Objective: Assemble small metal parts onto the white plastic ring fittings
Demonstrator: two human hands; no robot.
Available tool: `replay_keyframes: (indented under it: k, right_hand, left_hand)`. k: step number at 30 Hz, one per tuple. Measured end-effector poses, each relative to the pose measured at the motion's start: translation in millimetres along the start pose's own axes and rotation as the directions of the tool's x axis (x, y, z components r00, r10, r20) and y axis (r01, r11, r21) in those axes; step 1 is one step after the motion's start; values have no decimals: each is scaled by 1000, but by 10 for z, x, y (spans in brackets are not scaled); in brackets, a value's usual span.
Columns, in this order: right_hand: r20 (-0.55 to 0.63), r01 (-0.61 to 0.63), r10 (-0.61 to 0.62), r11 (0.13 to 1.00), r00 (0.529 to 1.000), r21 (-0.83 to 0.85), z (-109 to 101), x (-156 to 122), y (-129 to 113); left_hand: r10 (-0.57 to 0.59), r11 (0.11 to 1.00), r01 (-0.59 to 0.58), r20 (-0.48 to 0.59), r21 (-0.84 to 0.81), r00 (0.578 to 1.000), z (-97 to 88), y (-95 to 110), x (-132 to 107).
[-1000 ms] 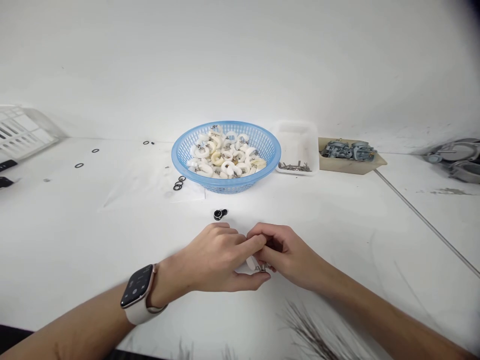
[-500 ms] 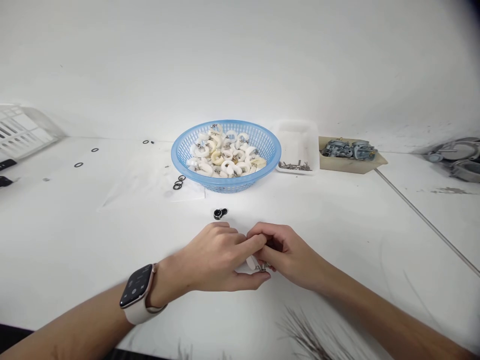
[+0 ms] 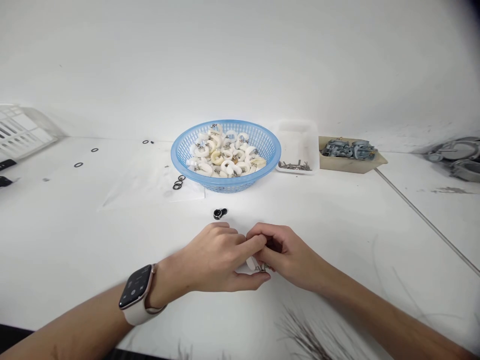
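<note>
Above the white table [image 3: 157, 235], my left hand [image 3: 219, 257] and my right hand [image 3: 292, 255] meet, fingers closed on one small part between them. It looks like a white carburetor float [image 3: 252, 263] with a metal hinge piece toward the left thumb tip; the fingers hide much of it. My left thumb and forefinger grip it from the left, while my right fingertips pinch at its right side. Just beyond the hands lies a small black fitting [image 3: 219, 213] with a ring-shaped end. Farther back, a blue basket [image 3: 227, 185] holds many similar white floats [image 3: 228, 167].
Right of the basket stand a white tray [image 3: 298, 140] with thin metal pins [image 3: 295, 165] and a tan box [image 3: 347, 165] with carburetors [image 3: 348, 149]. Black O-rings [image 3: 177, 185] lie at left. Metal parts [image 3: 459, 155] sit far right, a white rack [image 3: 22, 132] far left.
Both hands stay in nearly the same place around the white float. Only a very slight shift of the fingers and left wrist shows.
</note>
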State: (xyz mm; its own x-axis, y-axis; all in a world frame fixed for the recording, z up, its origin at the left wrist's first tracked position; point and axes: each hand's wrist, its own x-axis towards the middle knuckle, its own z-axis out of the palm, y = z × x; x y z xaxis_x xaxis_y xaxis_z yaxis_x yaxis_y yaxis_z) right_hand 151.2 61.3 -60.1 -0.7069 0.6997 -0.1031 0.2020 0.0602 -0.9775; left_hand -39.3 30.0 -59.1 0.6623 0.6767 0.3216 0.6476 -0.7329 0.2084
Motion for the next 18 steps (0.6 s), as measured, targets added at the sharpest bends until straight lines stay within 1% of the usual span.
replay_keyframes:
  k: [18]
  right_hand:
    - [-7, -10, 10, 1000, 1000, -15, 1, 2, -13]
  left_hand:
    - [0, 1000, 0, 6, 0, 1000, -11, 4, 7]
